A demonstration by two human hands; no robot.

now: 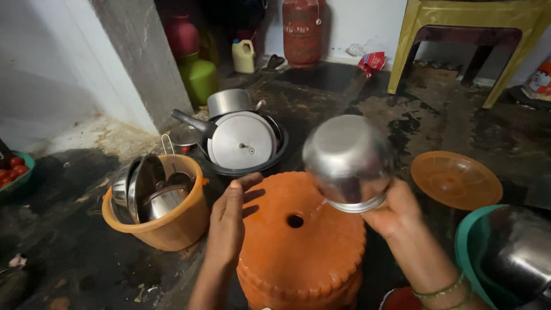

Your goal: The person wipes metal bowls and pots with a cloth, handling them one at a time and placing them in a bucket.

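Note:
My right hand (390, 215) grips a shiny steel bowl (348, 161) by its rim, bottom facing me, above an upturned orange plastic stool (301, 241) with a hole in its top. My left hand (228, 221) hovers open beside the stool's left edge, fingers together and pointing up, holding nothing. An orange bucket (172, 227) packed with steel vessels stands just left of that hand.
A dark basin (270, 163) holds a pressure cooker lid and a steel pot behind the stool. An orange lid (456, 179) lies on the wet floor at right, a teal tub (476, 247) with a steel vessel nearer. Gas cylinder, jugs and a yellow table stand at the back.

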